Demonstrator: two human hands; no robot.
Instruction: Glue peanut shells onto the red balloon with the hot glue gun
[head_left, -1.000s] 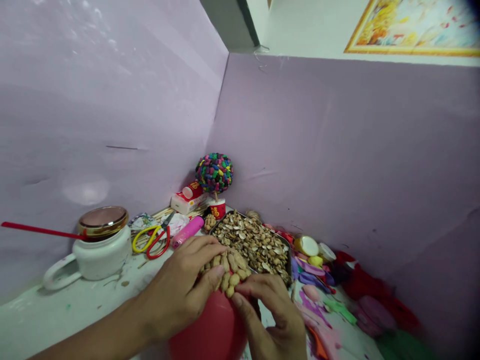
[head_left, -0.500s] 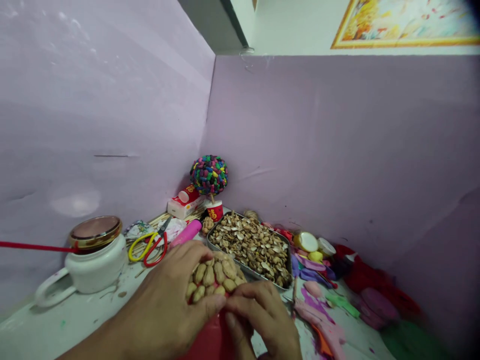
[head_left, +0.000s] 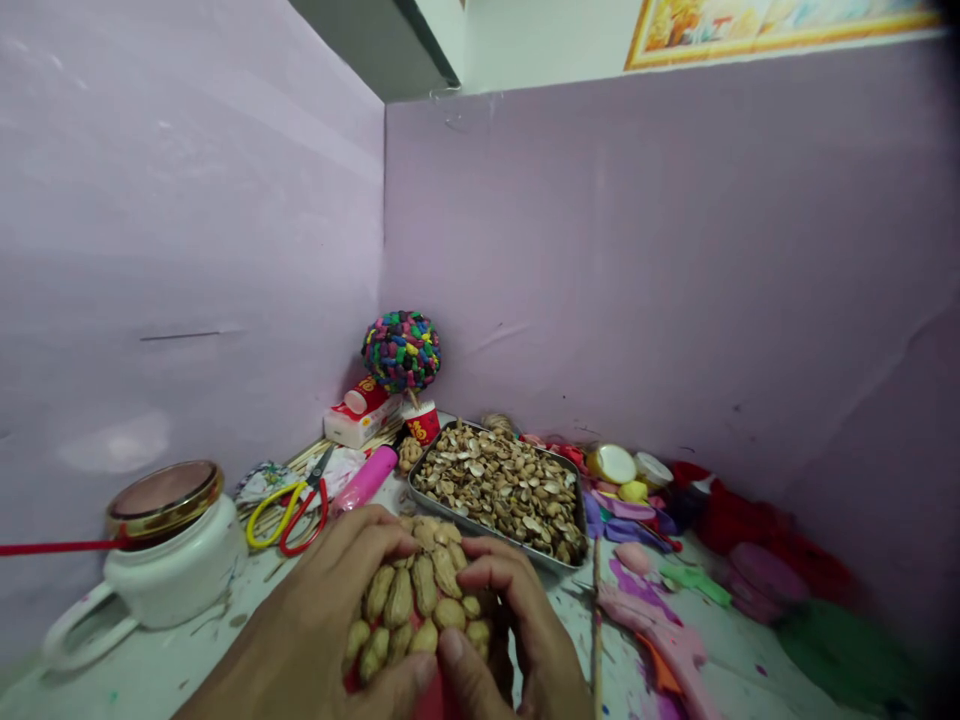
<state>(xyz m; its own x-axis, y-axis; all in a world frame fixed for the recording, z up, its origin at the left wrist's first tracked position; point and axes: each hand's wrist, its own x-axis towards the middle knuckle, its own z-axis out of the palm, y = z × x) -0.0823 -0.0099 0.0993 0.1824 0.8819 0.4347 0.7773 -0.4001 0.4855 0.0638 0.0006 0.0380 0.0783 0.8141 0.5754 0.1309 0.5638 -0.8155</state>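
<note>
The lilac partition walls (head_left: 637, 260) enclosed two sides of the paint-stained table (head_left: 187, 650). Against the right wall lay a spread of coloured balloons (head_left: 705, 590), limp and scattered. At the left stood a white mug (head_left: 161, 575) with a gold lid (head_left: 165, 497) and a red stick (head_left: 45, 547) projecting leftward from it. A metal tray (head_left: 499, 490) of peanut shells sat near the table's middle, just beyond the hands. Behind the tray stood a multicoloured ball ornament (head_left: 401, 350) on a small red cup (head_left: 424, 420). Yellow-and-red scissors (head_left: 289, 505) and a pink tube (head_left: 365, 478) lay between mug and tray.

The left hand (head_left: 315, 625) and the right hand (head_left: 517, 625) cupped a red balloon (head_left: 427, 700) covered with a cluster of peanuts (head_left: 420, 600). The cluster sat directly between both grips, touching the fingers on each side. The left grip was closed around the cluster's left flank, thumb pressed at its lower edge. The right grip was closed on the right flank, thumb meeting the left thumb beneath the peanuts. Only a small part of the balloon showed below the thumbs.
</note>
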